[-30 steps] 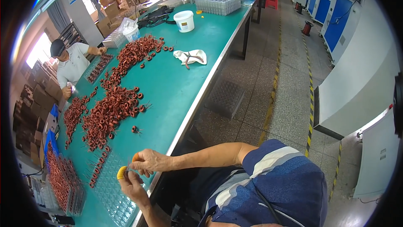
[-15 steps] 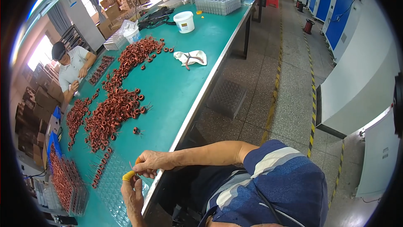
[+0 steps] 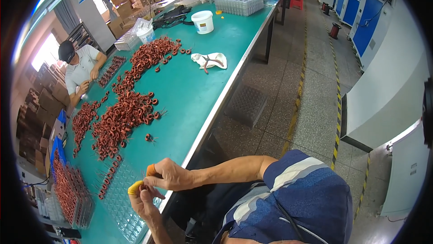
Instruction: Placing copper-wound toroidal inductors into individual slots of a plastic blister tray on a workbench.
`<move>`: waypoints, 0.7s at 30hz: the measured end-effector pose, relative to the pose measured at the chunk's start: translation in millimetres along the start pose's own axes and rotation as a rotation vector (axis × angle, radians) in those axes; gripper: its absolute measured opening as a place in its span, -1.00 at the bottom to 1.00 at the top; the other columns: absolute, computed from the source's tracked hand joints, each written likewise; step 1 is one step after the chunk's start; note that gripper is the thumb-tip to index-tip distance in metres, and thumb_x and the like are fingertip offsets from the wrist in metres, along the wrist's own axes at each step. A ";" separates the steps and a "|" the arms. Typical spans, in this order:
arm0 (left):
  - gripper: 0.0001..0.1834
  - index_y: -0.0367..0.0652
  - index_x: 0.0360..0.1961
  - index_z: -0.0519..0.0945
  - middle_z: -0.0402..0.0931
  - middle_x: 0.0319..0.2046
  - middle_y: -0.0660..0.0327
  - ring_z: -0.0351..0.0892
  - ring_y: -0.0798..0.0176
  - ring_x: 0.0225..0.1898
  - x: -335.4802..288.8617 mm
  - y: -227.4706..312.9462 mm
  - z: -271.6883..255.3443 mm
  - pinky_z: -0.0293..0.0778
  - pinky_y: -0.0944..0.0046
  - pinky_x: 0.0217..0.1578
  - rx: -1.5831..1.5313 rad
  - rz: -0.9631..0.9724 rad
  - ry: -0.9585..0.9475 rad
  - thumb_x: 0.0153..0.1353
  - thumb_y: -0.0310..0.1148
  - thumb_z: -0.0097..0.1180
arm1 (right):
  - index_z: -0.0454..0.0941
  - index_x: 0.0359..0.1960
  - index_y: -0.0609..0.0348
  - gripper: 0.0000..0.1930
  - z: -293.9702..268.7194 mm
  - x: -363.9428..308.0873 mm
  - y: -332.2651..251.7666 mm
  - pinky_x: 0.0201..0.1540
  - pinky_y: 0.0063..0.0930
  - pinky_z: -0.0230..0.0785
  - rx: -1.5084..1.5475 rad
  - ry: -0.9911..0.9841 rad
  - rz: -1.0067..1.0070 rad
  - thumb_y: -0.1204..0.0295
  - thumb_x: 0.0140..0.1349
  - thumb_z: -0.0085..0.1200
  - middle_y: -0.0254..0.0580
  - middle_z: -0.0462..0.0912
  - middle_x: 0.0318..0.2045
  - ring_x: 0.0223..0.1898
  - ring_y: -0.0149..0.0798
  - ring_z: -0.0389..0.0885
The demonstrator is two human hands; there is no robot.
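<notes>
My left hand (image 3: 148,204), a yellow cot on one finger, pinches a small red-brown ring coil (image 3: 143,188), mostly hidden by the fingers. Against it, my right hand (image 3: 170,176), wearing an orange finger cot, has its fingertips closed at the coil; thin wire ends show faintly above them. Both hands are over the near edge of a clear plastic tray (image 3: 124,212) with rows of pockets. Along the tray's far left side runs a row of ring coils (image 3: 108,179). One loose coil (image 3: 148,137) lies apart, beyond my right hand.
Large heaps of ring coils (image 3: 119,120) cover the left of the green table (image 3: 189,90). Stacked filled trays (image 3: 72,194) stand at the near left. A white cloth (image 3: 209,60) and a white bucket (image 3: 202,22) lie farther off. Across the table a person (image 3: 83,68) handles a tray.
My right hand has turned slightly, its knuckles higher, and the fingertips of both hands stay together at the coil. The whole view has shifted a little.
</notes>
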State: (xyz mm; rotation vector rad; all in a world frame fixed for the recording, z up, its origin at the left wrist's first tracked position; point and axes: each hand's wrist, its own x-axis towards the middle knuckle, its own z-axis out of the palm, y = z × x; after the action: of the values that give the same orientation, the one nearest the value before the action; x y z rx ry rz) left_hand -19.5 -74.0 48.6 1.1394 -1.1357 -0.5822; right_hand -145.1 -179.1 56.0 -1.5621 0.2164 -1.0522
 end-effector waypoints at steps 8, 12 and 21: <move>-0.64 -0.30 0.04 0.34 0.45 -0.37 0.19 0.44 0.40 -0.51 -3.5 -24.2 7.9 0.43 0.43 -0.59 -0.131 0.045 0.212 0.45 -0.21 -0.22 | 0.59 -0.41 0.34 -0.75 1.4 8.0 13.6 -0.52 -0.52 0.33 0.109 -0.076 0.086 0.34 0.25 0.14 -0.22 0.62 -0.61 -0.56 -0.47 0.53; -0.64 -0.31 0.11 0.27 0.48 -0.34 0.14 0.48 0.40 -0.52 0.2 -10.5 13.4 0.46 0.46 -0.56 -0.080 -0.126 0.158 0.43 -0.29 -0.15 | 0.59 -0.40 0.34 -0.75 0.8 5.7 25.2 -0.51 -0.47 0.34 -0.065 -0.086 0.061 0.33 0.23 0.16 -0.15 0.62 -0.61 -0.57 -0.41 0.53; -0.74 -0.27 -0.08 0.44 0.44 -0.47 0.27 0.40 0.48 -0.56 -1.7 -23.4 5.8 0.34 0.49 -0.62 -0.188 -0.138 0.176 0.42 -0.29 -0.12 | 0.57 -0.37 0.40 -0.61 4.7 8.5 41.7 -0.47 -0.41 0.37 -0.116 -0.021 0.136 0.20 0.14 0.26 -0.12 0.60 -0.60 -0.57 -0.34 0.51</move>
State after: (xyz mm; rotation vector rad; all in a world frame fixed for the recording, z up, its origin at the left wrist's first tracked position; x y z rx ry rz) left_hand -21.5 -83.4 26.5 1.0884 -0.8387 -0.6672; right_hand -120.1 -193.9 24.5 -1.6380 0.3697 -0.9298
